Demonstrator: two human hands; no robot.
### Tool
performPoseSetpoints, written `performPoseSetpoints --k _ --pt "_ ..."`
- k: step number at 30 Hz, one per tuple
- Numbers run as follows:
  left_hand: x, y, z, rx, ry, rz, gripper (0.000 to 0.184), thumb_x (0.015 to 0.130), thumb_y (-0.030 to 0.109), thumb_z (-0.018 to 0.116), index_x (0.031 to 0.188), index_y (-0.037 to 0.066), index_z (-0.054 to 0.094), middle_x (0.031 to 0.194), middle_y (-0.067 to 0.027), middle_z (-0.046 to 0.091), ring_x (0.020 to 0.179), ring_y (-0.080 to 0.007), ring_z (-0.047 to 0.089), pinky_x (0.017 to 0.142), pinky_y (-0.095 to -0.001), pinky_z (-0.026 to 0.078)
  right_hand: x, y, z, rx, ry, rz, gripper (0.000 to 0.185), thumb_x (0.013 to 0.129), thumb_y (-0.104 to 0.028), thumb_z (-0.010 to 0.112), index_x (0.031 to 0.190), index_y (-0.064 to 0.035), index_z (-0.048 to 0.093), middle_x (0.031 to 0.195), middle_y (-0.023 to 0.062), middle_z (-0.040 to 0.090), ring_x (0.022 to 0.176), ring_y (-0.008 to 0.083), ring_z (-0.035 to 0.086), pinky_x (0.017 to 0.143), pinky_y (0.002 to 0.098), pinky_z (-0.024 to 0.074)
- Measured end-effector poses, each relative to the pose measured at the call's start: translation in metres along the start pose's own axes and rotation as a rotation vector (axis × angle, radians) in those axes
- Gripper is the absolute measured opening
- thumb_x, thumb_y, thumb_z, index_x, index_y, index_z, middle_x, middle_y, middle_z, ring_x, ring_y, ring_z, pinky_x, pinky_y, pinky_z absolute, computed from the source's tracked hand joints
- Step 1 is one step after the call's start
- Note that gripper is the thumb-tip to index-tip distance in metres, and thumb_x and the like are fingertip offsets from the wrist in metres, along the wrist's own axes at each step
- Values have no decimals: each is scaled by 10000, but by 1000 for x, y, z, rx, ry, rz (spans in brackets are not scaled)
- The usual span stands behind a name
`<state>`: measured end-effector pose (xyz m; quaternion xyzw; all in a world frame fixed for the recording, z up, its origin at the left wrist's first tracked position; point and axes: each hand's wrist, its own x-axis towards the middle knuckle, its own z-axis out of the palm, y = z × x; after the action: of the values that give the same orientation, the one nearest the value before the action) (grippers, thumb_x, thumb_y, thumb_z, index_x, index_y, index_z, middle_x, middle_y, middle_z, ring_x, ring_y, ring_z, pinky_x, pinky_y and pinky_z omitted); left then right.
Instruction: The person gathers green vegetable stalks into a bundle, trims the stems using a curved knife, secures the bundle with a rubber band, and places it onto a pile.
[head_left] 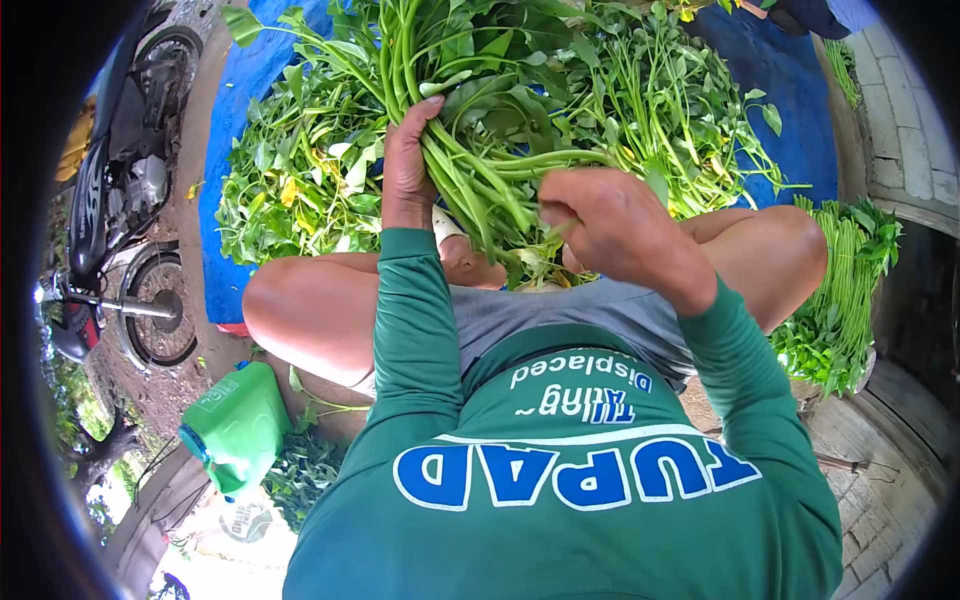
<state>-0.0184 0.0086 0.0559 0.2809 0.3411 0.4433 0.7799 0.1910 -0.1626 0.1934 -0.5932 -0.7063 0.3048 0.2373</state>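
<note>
Blue tarp (224,270) underlies loose greens (320,160); above them the left hand (409,160) clamps the bunch (462,180) — best kept snug, uncrushed — while the right hand (620,220) curls near its stems, grip unclear.

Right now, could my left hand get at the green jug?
Probably not directly: your left hand grips green stems, and your bent left leg lies between it and the green jug.

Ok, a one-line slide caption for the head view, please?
Left hand gripping a water spinach bunch, right hand beside its stems, more greens spread on a blue sheet.
</note>
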Motion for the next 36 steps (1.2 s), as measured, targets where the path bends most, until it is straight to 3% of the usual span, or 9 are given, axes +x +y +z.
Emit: performPoseSetpoints --k 12,15,18,20,23,25,29,30,36 --pt "22 -6 -19 -173 172 -4 337 1006 191 682 1264 -26 701 1127 -191 802 939 -324 806 861 -465 690 -59 0 25 260 -67 361 77 981 -61 673 998 11 694 869 144 700 776 245 655 738 403 538" --pt "22 1 -24 -210 208 9 306 1004 187 685 1231 -18 702 1115 -192 800 937 -330 805 861 -476 691 -70 3 25 316 0 362 165 947 -160 694 973 1 667 786 234 684 721 405 681 682 479 527" --pt "18 8 -24 -200 248 19 334 1002 192 681 1258 -22 699 1132 -192 797 946 -333 802 877 -474 685 -68 24 33 296 40 398 220 919 -166 726 1050 10 712 784 235 693 732 397 693 700 468 541" --pt "12 13 -20 -179 226 51 368 1004 201 674 1294 -26 692 1146 -189 797 952 -332 801 877 -464 682 -72 46 47 -70 43 61 249 941 -161 743 1100 30 746 929 203 747 884 320 739 813 396 577" --pt "11 19 -16 -160 213 68 429 1015 222 648 1362 -29 677 1171 -188 797 971 -324 798 888 -454 675 -48 23 6 -115 -197 121 340 939 -173 784 1214 25 759 1049 205 776 967 322 764 863 376 604" --pt "4 24 -15 -162 164 43 433 1020 229 640 1367 -27 676 1175 -190 797 982 -321 797 903 -457 673 -24 4 -29 325 -366 421 364 925 -200 779 1237 -14 754 1036 177 776 892 348 745 793 432 587" --pt "2 17 -3 -85 87 39 488 1027 236 622 1417 -55 645 1267 -223 766 1069 -330 781 956 -461 659 36 -41 -14 215 301 -203 199 934 -136 755 1099 -23 760 892 150 708 856 371 707 748 475 573" --pt "1 17 5 -120 111 78 405 976 127 668 1319 -88 677 1161 -208 785 956 -294 801 846 -422 682 51 -39 -5 101 300 -256 191 941 -135 755 1097 -24 760 917 157 716 858 358 708 747 460 574" --pt "-11 34 15 233 169 135 347 920 51 714 1252 -48 697 1087 -155 786 873 -239 780 808 -369 661 67 -10 34 -145 91 -278 146 937 -137 747 1045 -39 740 972 181 720 923 394 692 804 480 573"
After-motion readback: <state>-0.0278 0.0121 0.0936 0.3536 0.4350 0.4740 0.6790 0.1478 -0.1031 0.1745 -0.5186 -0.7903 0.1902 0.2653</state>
